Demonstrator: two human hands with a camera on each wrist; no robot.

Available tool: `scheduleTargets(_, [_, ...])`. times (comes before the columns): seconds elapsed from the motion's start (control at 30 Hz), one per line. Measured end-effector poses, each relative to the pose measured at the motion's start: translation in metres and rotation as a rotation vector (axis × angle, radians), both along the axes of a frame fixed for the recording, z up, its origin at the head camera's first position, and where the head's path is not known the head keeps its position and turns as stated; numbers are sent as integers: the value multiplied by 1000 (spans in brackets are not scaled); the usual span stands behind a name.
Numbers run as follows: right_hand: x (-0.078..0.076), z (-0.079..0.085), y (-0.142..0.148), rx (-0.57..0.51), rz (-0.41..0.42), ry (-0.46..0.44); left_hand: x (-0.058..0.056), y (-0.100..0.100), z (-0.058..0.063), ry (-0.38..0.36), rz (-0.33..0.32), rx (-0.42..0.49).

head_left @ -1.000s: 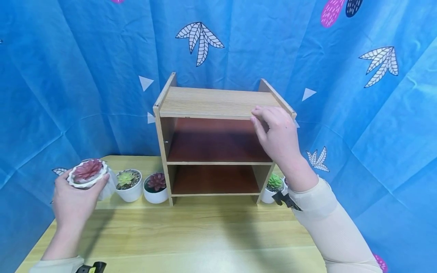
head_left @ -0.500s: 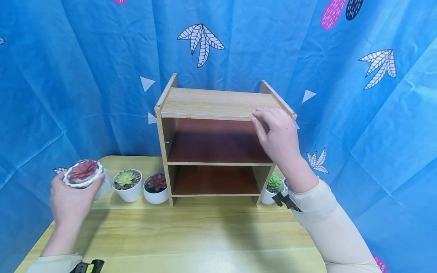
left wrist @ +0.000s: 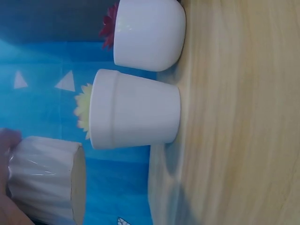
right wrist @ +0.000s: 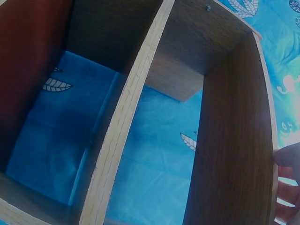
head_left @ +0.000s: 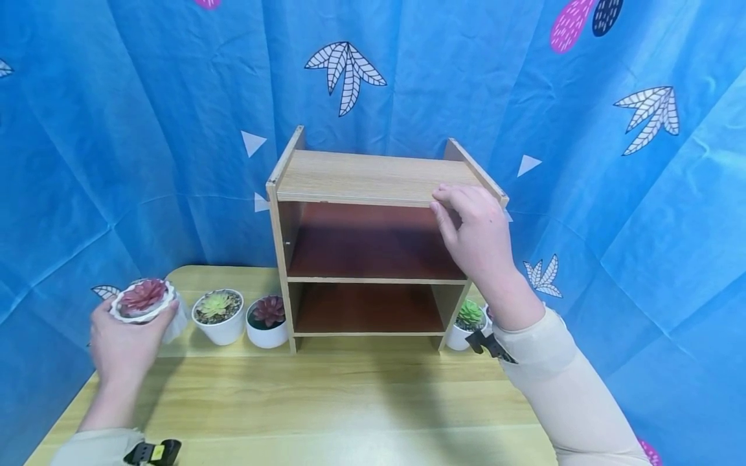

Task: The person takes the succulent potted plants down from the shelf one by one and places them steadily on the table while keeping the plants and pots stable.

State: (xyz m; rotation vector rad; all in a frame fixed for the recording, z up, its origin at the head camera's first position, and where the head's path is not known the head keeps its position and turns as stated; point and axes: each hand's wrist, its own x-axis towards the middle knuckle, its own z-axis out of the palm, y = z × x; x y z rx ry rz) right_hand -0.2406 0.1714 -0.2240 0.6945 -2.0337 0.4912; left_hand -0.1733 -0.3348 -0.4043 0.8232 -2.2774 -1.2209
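My left hand [head_left: 124, 343] grips a white fluted pot [left wrist: 42, 173] with a red succulent [head_left: 142, 294], fingers and thumb round its rim. In the left wrist view the pot's flat base shows, raised off the table. My right hand [head_left: 479, 226] holds the front edge of the top board of a wooden shelf [head_left: 373, 176], near its right end. Its thumb lies below the board edge and its fingers over the top. Beside the held pot stand a white pot with a yellow-green succulent [head_left: 217, 305] and a rounder white pot with a dark red one [head_left: 269, 312].
Right of the shelf stands a white pot with a bright green succulent [head_left: 468, 315], partly hidden by the shelf side, with another plant behind the right sleeve. A blue patterned curtain [head_left: 192, 129] surrounds the wooden table [head_left: 326, 401]. The shelf has two red-brown lower boards [head_left: 367, 307].
My left hand with the potted succulent has shifted slightly left, away from the yellow-green plant, and is nearly still over the last half second. The right hand stays on the shelf's board.
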Motion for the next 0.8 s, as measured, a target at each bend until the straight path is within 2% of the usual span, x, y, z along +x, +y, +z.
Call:
scheduleTargets(0.23, [-2, -1, 0, -6, 5, 15, -3, -3, -6, -35, -4, 16])
scheduleTargets(0.8, [-4, -3, 1, -6, 0, 16, -12, -9, -24, -69, -1, 45])
